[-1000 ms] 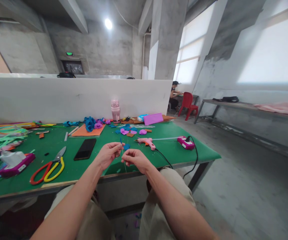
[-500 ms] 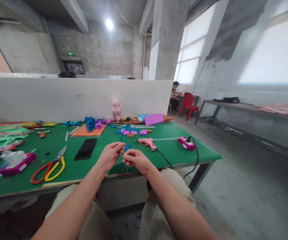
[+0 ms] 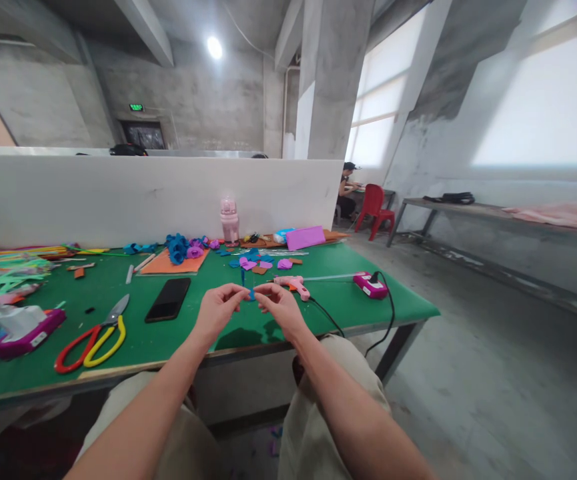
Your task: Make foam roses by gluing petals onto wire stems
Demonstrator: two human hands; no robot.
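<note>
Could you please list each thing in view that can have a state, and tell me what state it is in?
left hand: grip pinched on the small blue piece
right hand: grip pinched on the same piece
small blue piece: held between both hands above the table edge
scissors: lying flat, blades shut
phone: face up, screen dark
glue gun: lying on its side, cord attached
pink bottle: upright, capped

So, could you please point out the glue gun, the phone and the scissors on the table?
glue gun (image 3: 292, 284): head view, on its pink body.
phone (image 3: 169, 299): head view, middle of its dark screen.
scissors (image 3: 99, 333): head view, on the yellow handle loop.
</note>
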